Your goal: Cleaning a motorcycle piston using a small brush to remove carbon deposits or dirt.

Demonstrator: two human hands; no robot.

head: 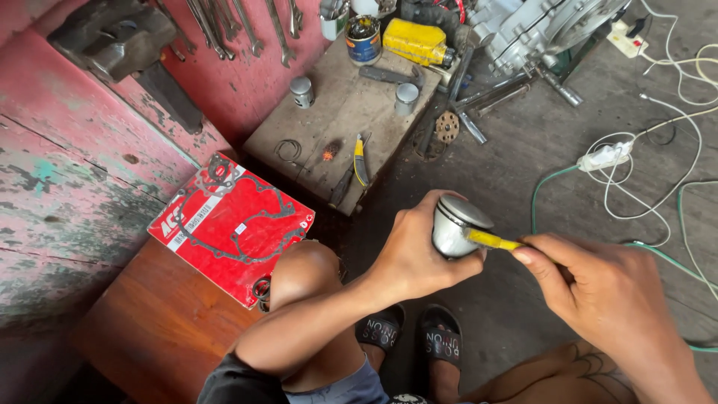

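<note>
A: Nearest the camera?
B: Right hand (598, 288), fingers pinched shut on a yellow tool (492, 239), its tip touching the piston (455, 224).
A: Left hand (415, 251)?
B: Wrapped round the piston, gripping it, held above the floor in front of the knee (303, 273).
A: Around them?
B: Black sandals (411, 333) below. Red gasket pack (232, 224) on the wooden bench (157, 329) to the left. Farther off, a low table (336, 112) with pliers (357, 161), two small cylinders, a tin (364, 39). Wrenches (239, 26) on the pink wall. Cables (636, 172) on the right.
</note>
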